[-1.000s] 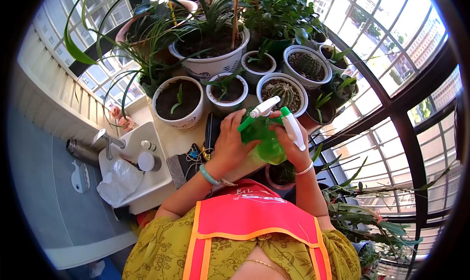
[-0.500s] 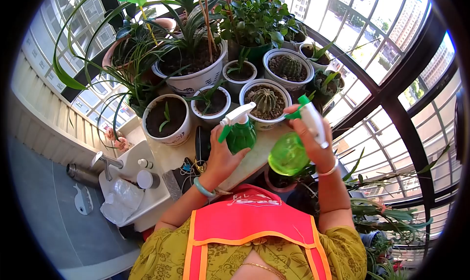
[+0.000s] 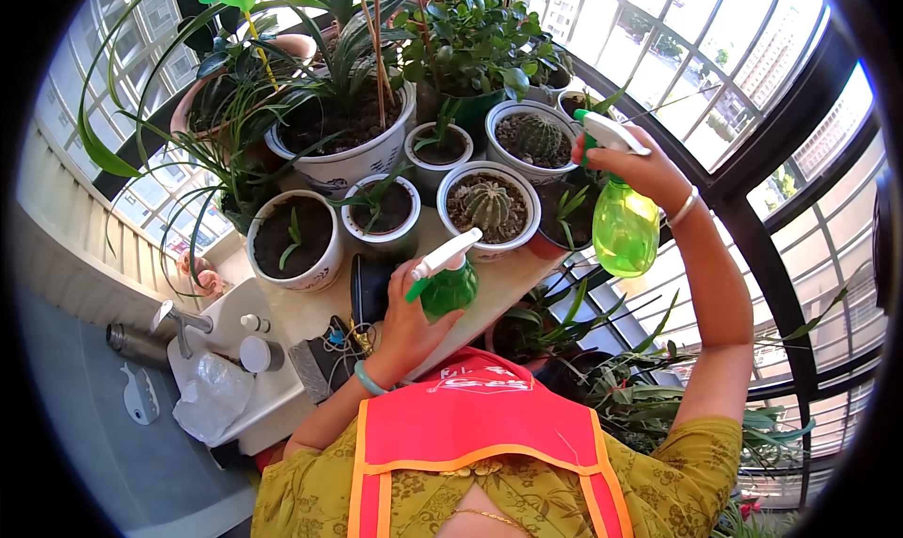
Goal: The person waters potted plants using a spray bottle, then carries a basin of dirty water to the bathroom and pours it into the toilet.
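Observation:
My right hand [image 3: 651, 173] grips a light green, see-through spray bottle [image 3: 626, 235] by its white and green head, holding it up near the window side of the plants. The nozzle points left, towards a potted round cactus [image 3: 532, 139]. My left hand [image 3: 410, 326] is wrapped round a dark green spray bottle [image 3: 451, 292] with a white head, close to the table's front edge; the fingers behind it are partly hidden. Just beyond that bottle stands another cactus [image 3: 488, 202] in a white pot. Small pots with seedlings [image 3: 292, 242] sit to its left.
Large leafy plants [image 3: 470, 44] stand at the back of the table [image 3: 329, 301]. A black object [image 3: 369, 284] and tangled cables lie left of my left hand. Farther left is a white sink [image 3: 290, 380] with a tap. Barred windows and more plants [image 3: 649, 406] are at the right.
My right hand has carried the light green bottle up and to the right, out over the plants' right side. My left hand stays on the dark green bottle. The view has shifted slightly.

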Motion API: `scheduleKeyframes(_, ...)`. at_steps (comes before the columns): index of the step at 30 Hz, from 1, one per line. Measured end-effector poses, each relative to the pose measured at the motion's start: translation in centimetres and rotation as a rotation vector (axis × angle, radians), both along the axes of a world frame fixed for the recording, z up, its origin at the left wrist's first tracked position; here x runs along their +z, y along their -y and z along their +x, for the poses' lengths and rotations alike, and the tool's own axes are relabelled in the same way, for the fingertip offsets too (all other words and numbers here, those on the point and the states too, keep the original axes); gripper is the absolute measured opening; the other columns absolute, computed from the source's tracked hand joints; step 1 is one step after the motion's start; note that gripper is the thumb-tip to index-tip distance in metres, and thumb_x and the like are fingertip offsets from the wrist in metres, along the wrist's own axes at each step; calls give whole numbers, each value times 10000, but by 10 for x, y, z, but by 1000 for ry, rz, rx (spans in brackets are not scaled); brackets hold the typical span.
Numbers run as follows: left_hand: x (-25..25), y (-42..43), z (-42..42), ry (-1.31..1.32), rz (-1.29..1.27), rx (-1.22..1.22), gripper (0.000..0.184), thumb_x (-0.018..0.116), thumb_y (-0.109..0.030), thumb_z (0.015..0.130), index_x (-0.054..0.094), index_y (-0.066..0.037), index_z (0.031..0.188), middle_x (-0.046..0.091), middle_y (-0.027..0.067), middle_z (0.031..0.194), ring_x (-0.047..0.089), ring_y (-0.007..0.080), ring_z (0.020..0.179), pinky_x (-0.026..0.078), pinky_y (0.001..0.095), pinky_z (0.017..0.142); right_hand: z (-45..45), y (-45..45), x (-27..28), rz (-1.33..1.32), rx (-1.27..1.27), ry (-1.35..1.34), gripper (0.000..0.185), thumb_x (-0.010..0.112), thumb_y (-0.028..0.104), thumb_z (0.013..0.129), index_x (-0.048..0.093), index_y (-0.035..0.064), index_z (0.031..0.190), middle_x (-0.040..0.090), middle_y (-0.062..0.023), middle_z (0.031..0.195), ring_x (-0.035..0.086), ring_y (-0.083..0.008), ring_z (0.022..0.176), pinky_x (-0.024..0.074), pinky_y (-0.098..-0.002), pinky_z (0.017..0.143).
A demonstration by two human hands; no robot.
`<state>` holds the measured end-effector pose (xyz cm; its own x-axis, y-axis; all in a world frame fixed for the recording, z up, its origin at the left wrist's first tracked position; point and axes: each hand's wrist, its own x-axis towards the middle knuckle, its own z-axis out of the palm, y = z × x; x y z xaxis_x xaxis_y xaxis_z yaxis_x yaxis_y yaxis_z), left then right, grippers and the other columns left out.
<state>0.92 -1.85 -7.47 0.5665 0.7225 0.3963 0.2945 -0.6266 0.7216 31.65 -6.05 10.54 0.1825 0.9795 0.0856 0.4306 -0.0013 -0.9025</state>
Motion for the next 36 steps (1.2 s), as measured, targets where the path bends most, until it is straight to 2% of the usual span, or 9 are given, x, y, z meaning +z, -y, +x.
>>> scheduleKeyframes(8, -1, -3, -3, -80, -18, -30, 797, 767, -167, 624, 300, -26, 1254, 307, 168, 1243, 339, 354, 1159, 350, 404, 950, 34, -41, -16, -320, 31, 191, 200, 599, 212, 783, 581, 19, 831, 600, -38, 670, 550, -96, 604, 453, -241, 549)
scheduleKeyframes(12, -1, -5, -5, -127, 4, -33, 802, 762, -182, 633, 292, -25, 1263, 302, 175, 1247, 336, 358, 1160, 338, 409, 960, 43, -51, -15, -308, -39, 197, 202, 601, 204, 781, 578, 10, 833, 598, -41, 668, 557, -101, 605, 454, -240, 548)
scheduleKeyframes(14, 0, -6, -5, -141, -1, -54, 807, 759, -197, 640, 285, -25, 1270, 300, 180, 1248, 333, 363, 1161, 331, 414, 964, 55, -56, -14, -222, 87, 258, 215, 609, 186, 776, 572, -9, 859, 602, -56, 683, 571, -113, 610, 464, -244, 546)
scheduleKeyframes(18, -3, -8, -5, -140, -7, -58, 821, 760, -206, 640, 277, -27, 1279, 303, 181, 1245, 331, 366, 1161, 334, 415, 961, 61, -58, -17, -366, -41, 161, 234, 609, 186, 784, 568, -11, 904, 611, -70, 725, 580, -129, 610, 474, -252, 542)
scheduleKeyframes(22, -3, -8, -6, -127, 13, -63, 837, 767, -203, 634, 271, -29, 1285, 306, 182, 1240, 343, 366, 1154, 342, 414, 953, 60, -59, -8, -427, -29, 199, 240, 608, 189, 786, 569, -11, 913, 617, -73, 739, 576, -129, 605, 469, -250, 533)
scheduleKeyframes(24, -2, -8, -5, -121, 4, -69, 839, 769, -201, 633, 271, -29, 1285, 307, 183, 1239, 348, 366, 1150, 345, 413, 951, 64, -60, -8, -345, 50, 171, 237, 612, 194, 782, 575, -11, 894, 616, -76, 721, 571, -129, 591, 465, -250, 518)
scheduleKeyframes(28, -2, -8, -5, -124, 2, -67, 842, 774, -199, 628, 274, -29, 1284, 311, 182, 1234, 357, 364, 1144, 351, 411, 947, 64, -66, -2, -439, 58, 150, 168, 599, 169, 790, 586, 5, 823, 608, -59, 664, 556, -118, 594, 456, -231, 546)
scheduleKeyframes(32, -3, -9, -5, -134, 2, -64, 846, 777, -206, 625, 275, -30, 1282, 314, 181, 1231, 366, 362, 1140, 362, 409, 937, 66, -65, -1, -493, -12, 137, 145, 588, 153, 797, 577, 16, 843, 613, -55, 687, 557, -114, 612, 451, -223, 556)
scheduleKeyframes(36, -1, -8, -4, -118, 8, -89, 842, 778, -207, 625, 275, -33, 1278, 316, 181, 1230, 373, 360, 1135, 375, 405, 926, 64, -50, 3, -235, 107, 53, 290, 629, 206, 802, 575, 22, 1020, 634, -52, 863, 615, -145, 803, 482, -258, 715)
